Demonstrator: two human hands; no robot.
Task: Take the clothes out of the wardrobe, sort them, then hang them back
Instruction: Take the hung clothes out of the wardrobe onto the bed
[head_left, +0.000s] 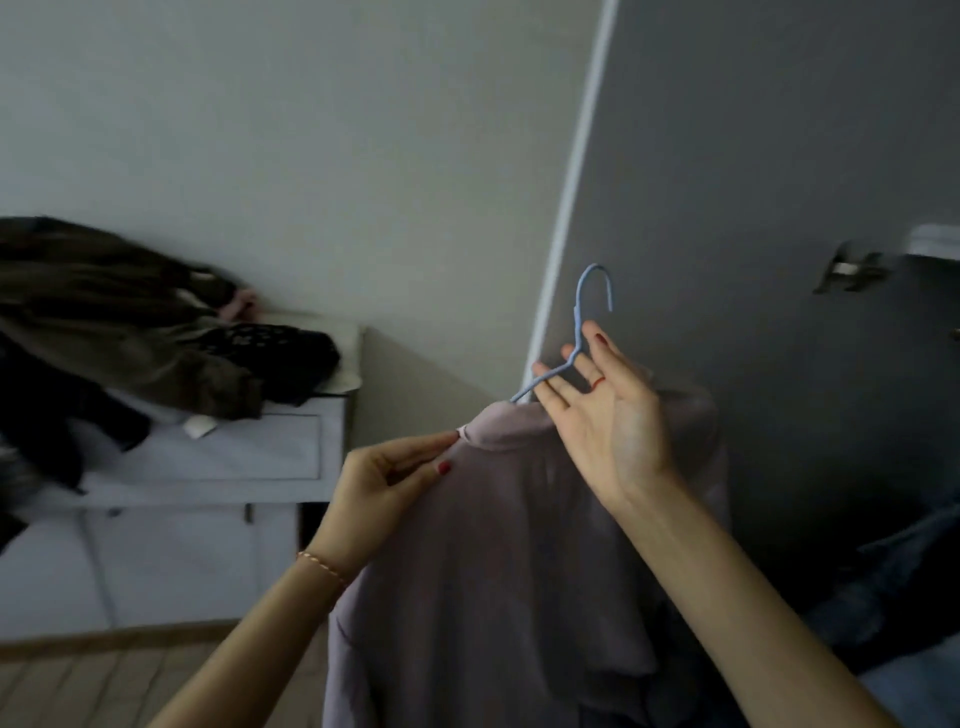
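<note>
I see a mauve shirt (498, 545) hanging on a blue hanger (576, 338), centre of view, in front of a dark grey door (779, 182). My left hand (384, 488) pinches the shirt's collar edge btw thumb and forefinger, so that grip is clenched on fabric. My right hand (602, 410) is raised palm toward me, fingers straight and spread; the hanger's neck runs btw those fingers, resting against them. That grip is released, not curled round the wire. The hook points up, free of any rail.

Left of view, a pile of clothes (119, 332) lies on a white cabinet (208, 457) w/ a drawer front: olive-brown jacket on top, a dark patterned piece beside it, black fabric hanging over the front edge. A small white tag shows under the jacket. Wood floor (78, 686) at bottom left. Blue fabric (893, 597) at lower right, too blurred to tell what. A metal door handle (847, 270) at upper right.
</note>
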